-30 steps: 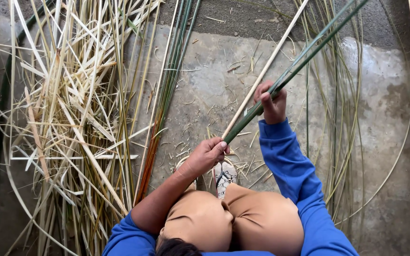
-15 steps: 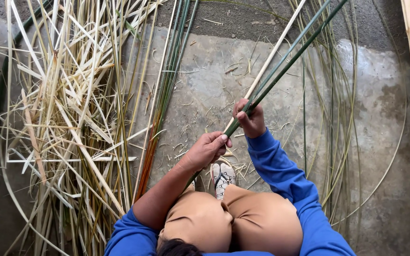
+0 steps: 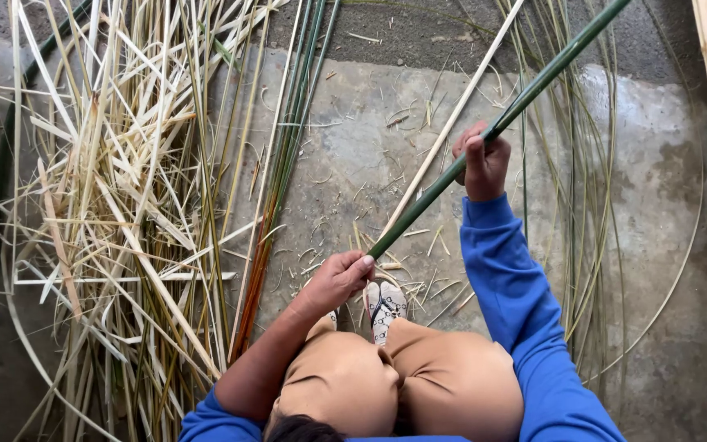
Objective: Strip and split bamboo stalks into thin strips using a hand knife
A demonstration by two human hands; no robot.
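Your right hand (image 3: 483,162) has slid further up the green bamboo strip (image 3: 533,90) and is clenching around it. Your left hand (image 3: 339,277) is pinching its lower end above your sandalled foot (image 3: 385,307), while the strip is slanting up and right over the concrete floor (image 3: 353,155).

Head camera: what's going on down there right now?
A person crouches on the concrete floor, working a long green bamboo strip. The right hand grips it partway up; the left hand holds its lower end near the knees. A heap of pale split strips lies to the left.
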